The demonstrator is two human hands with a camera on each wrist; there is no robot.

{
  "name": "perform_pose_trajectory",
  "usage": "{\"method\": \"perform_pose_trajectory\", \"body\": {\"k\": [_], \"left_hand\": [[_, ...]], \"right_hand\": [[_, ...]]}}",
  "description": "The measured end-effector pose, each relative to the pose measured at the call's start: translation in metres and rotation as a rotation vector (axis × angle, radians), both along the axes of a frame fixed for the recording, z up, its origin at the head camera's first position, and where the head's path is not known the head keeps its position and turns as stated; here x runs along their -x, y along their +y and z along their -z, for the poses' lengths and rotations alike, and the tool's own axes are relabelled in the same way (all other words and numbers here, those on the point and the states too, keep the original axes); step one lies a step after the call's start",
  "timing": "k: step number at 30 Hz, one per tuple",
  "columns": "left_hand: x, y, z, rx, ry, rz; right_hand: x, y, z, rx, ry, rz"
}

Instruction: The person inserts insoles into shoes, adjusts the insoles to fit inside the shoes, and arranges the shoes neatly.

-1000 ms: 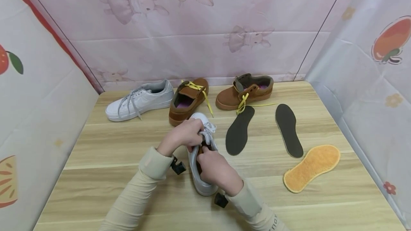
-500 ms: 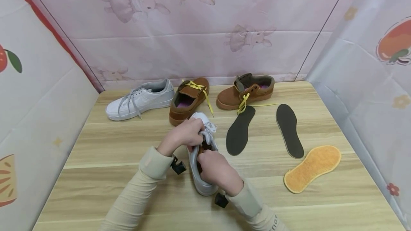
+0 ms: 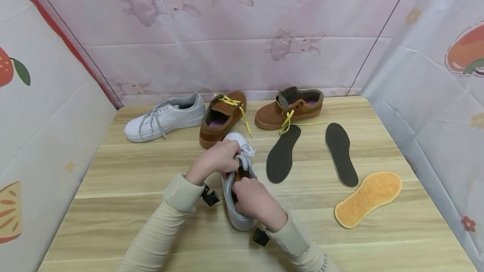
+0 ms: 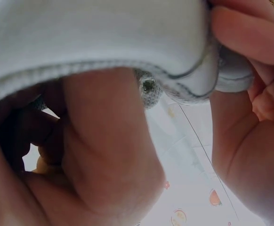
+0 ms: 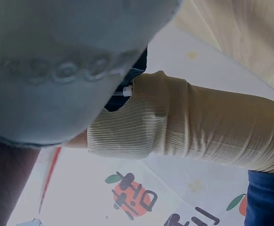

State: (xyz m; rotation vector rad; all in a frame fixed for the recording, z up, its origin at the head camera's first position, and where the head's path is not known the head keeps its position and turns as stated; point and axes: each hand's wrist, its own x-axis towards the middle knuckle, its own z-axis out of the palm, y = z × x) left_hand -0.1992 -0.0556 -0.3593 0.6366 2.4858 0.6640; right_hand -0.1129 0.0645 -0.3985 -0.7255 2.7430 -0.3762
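Note:
A white sneaker [image 3: 243, 222] stands on the table with its toe pointing away. My left hand [image 3: 219, 157] grips its upper beside the laces, fingertips at the opening. My right hand [image 3: 256, 200] reaches down into the shoe, its fingertips hidden by the collar; I cannot tell whether they hold anything. A patch of orange-brown insole [image 3: 241, 174] shows between the hands. In the left wrist view, the sneaker's grey-white collar [image 4: 104, 37] crosses over the fingers of the right hand [image 4: 113, 155]. The sneaker's pale side [image 5: 66, 99] fills the upper left of the right wrist view.
Another white sneaker [image 3: 172, 117] lies back left. Brown shoes with yellow laces, one [image 3: 218, 127] just beyond the working sneaker, another [image 3: 268, 116] farther right, line the back. Dark insoles [image 3: 281, 160] [image 3: 339, 148] and a fuzzy orange insole [image 3: 368, 198] lie on the right.
Both hands and the white sneaker keep nearly the same place. Inside the shoe, my right hand's fingers have sunk slightly deeper, and more of the orange-brown patch shows.

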Motion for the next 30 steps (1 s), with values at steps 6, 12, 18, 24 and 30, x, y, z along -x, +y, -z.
{"method": "perform_pose_trajectory", "body": {"k": [6, 12, 18, 24, 30], "left_hand": [[0.000, -0.001, 0.001, -0.004, 0.010, 0.000], [-0.003, -0.001, 0.000, 0.013, 0.056, -0.013], [-0.015, -0.003, 0.006, 0.007, 0.180, -0.055], [-0.036, -0.006, 0.019, -0.023, 0.449, -0.098], [-0.057, 0.000, 0.029, 0.071, 0.614, -0.152]], "right_hand": [[0.002, 0.006, -0.002, 0.160, -0.004, 0.011], [0.006, 0.015, -0.008, 0.336, 0.053, 0.118], [0.007, 0.019, -0.014, 0.344, 0.227, 0.238], [0.010, 0.020, -0.015, 0.291, 0.258, 0.419], [0.017, 0.023, -0.004, 0.209, 0.144, 0.493]]}}
